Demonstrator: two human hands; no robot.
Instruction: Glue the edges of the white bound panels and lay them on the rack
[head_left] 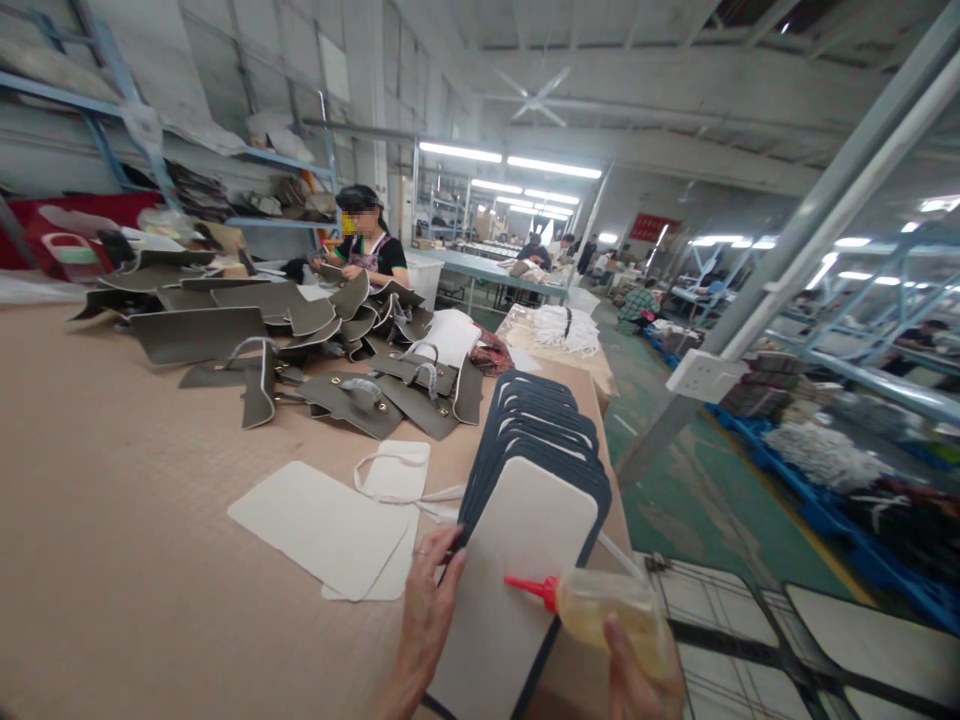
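Note:
My right hand (637,665) is wrapped round a clear squeeze bottle (615,612) of yellowish liquid. The bottle's red nozzle points left, over the front white panel (517,560). That panel has a dark border and lies at the front of a row of overlapping dark-edged panels (536,420). At the panel's left edge, my left hand (431,595) has its fingertips against the dark border, thumb and fingers close together. Loose cream sheets (322,520) and a white strap (390,462) lie left of my left hand.
Grey-brown bag pieces with handles (349,395) are piled at the back of the brown table (150,520). A person (371,250) sits behind them. A slanting metal post with a socket box (705,377) stands at right. Framed panels (712,600) lie at lower right.

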